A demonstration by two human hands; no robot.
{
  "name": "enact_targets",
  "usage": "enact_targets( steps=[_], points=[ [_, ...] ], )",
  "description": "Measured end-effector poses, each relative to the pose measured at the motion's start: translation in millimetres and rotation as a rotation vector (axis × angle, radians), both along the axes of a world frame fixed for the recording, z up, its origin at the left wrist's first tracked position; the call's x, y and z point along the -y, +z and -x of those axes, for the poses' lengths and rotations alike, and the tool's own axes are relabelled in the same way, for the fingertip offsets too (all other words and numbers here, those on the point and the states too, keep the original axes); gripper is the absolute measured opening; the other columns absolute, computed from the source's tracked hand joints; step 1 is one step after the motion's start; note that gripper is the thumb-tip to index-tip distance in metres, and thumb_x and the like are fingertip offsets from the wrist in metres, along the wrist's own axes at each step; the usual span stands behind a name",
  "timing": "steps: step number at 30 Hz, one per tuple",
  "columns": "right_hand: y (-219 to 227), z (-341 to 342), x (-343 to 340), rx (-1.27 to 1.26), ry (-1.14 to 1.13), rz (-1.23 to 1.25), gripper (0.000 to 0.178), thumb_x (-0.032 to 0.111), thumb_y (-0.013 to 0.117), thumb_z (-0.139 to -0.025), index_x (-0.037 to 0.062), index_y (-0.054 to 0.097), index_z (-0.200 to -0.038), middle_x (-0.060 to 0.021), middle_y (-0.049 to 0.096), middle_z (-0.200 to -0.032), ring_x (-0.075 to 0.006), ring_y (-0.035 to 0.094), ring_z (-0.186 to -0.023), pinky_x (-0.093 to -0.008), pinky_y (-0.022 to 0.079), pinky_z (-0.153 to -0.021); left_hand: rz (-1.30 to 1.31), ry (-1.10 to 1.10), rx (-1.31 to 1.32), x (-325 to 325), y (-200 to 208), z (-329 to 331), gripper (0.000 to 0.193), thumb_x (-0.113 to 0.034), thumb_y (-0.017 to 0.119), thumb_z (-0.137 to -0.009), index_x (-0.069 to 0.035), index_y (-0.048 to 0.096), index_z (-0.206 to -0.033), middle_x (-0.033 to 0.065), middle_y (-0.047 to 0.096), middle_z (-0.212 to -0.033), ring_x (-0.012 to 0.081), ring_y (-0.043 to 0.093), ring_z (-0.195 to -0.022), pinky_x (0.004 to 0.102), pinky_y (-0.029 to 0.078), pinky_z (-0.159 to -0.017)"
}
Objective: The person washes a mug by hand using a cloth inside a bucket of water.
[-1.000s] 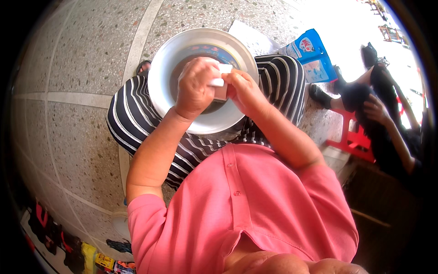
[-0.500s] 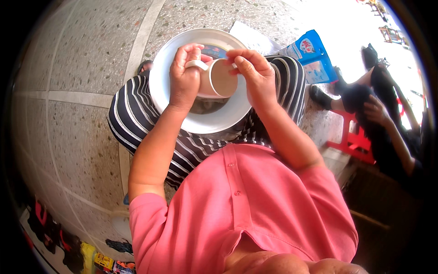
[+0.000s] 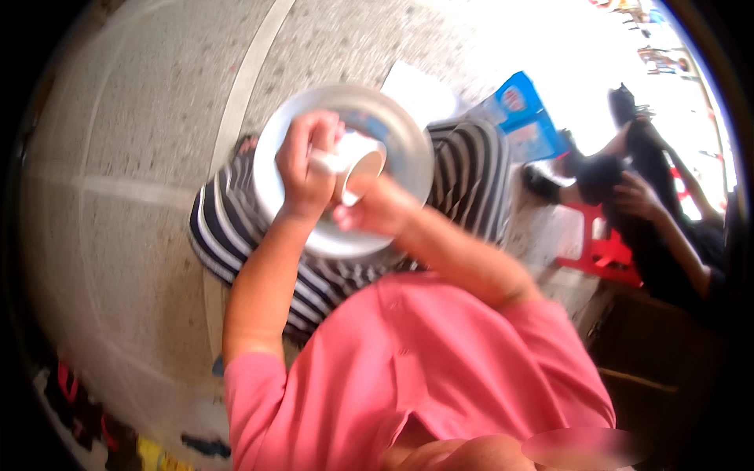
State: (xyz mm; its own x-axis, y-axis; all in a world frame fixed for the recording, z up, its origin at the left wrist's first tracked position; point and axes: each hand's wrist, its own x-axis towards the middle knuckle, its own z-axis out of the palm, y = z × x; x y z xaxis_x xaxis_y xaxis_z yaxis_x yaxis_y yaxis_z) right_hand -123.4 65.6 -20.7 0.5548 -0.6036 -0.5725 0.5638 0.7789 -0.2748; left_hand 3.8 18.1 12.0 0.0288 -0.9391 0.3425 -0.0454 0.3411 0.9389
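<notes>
A white mug (image 3: 362,151) is tilted over a white basin (image 3: 270,182), its mouth turned toward the lower right. My left hand (image 3: 305,161) is closed around the mug on its handle side. My right hand (image 3: 377,206) reaches across to the lower edge of the mouth, part of it at the opening and fingertips below the rim. Motion blurs these fingers, though they appear to pinch the rim. The basin sits between my knees; what lies inside is blurred and partly covered by my hands.
A blue and white pouch (image 3: 525,118) stands on the floor beyond my right knee, beside a white sheet (image 3: 420,93). Farther right, a person in dark clothes (image 3: 667,212) sits near a red plastic stool (image 3: 601,251). Dark and yellow items lie at the lower left.
My right hand has moved from the mug's right side down and left to the lower rim. The mug has shifted left and turned. The whole view has also shifted.
</notes>
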Motion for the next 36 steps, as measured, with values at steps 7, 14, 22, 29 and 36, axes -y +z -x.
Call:
enact_targets(
  steps=[7, 14, 22, 29, 36],
  points=[
    [0.9, -6.6, 16.2, -0.477, 0.017, 0.116, 0.018, 0.015, 0.056, -0.086, 0.0016, 0.058, -0.097, -0.0107, 0.063, -0.079, -0.0236, 0.062, -0.064, -0.0329, 0.050, -0.049, -0.208, -0.005, -0.016, 9.1, -9.4, -0.4, 0.017, -0.018, 0.051, -0.094, -0.002, 0.056, -0.094, 0.0068, 0.061, -0.075, 0.0132, 0.059, -0.070, 0.0272, 0.048, -0.064],
    [44.1, 49.9, 43.2, -1.497, 0.838, 1.446, 0.015, 0.015, 0.062, -0.074, 0.0051, 0.064, -0.085, -0.0171, 0.064, -0.076, -0.0371, 0.061, -0.074, -0.0411, 0.049, -0.067, -0.142, -0.092, 0.309, -2.3, 1.4, 28.6, 0.017, -0.017, 0.068, -0.083, -0.003, 0.059, -0.077, 0.0055, 0.056, -0.061, 0.0120, 0.052, -0.055, 0.0281, 0.043, -0.052],
    [35.7, 16.1, 55.0, -0.347, -0.095, 0.626, 0.030, 0.019, 0.049, -0.090, 0.0016, 0.060, -0.112, -0.0091, 0.061, -0.108, -0.0162, 0.056, -0.101, -0.0300, 0.043, -0.090, -0.698, 0.008, -0.573, 17.8, -74.0, -12.1, 0.028, -0.032, 0.057, -0.087, -0.006, 0.060, -0.093, 0.0047, 0.061, -0.085, 0.0165, 0.056, -0.079, 0.0300, 0.045, -0.071],
    [22.6, -6.8, 33.4, -0.612, -0.208, 1.066, 0.055, 0.033, 0.054, -0.089, 0.0017, 0.037, -0.130, -0.0144, 0.044, -0.129, -0.0239, 0.044, -0.119, -0.0351, 0.036, -0.098, -0.876, 0.069, -0.899, 7.4, -42.4, -10.8, 0.016, -0.019, 0.053, -0.088, -0.006, 0.056, -0.096, 0.0050, 0.058, -0.083, 0.0169, 0.058, -0.076, 0.0285, 0.048, -0.068],
    [34.1, 28.0, 56.9, -0.028, -0.234, 0.370, 0.047, 0.038, 0.038, -0.094, 0.0021, 0.044, -0.124, -0.0190, 0.055, -0.114, -0.0318, 0.059, -0.097, -0.0454, 0.051, -0.079, -0.923, -0.156, -0.446, 8.7, -12.1, 4.4, 0.022, -0.023, 0.048, -0.088, -0.012, 0.051, -0.107, 0.0041, 0.057, -0.086, 0.0137, 0.056, -0.072, 0.0290, 0.047, -0.055]
  ],
)
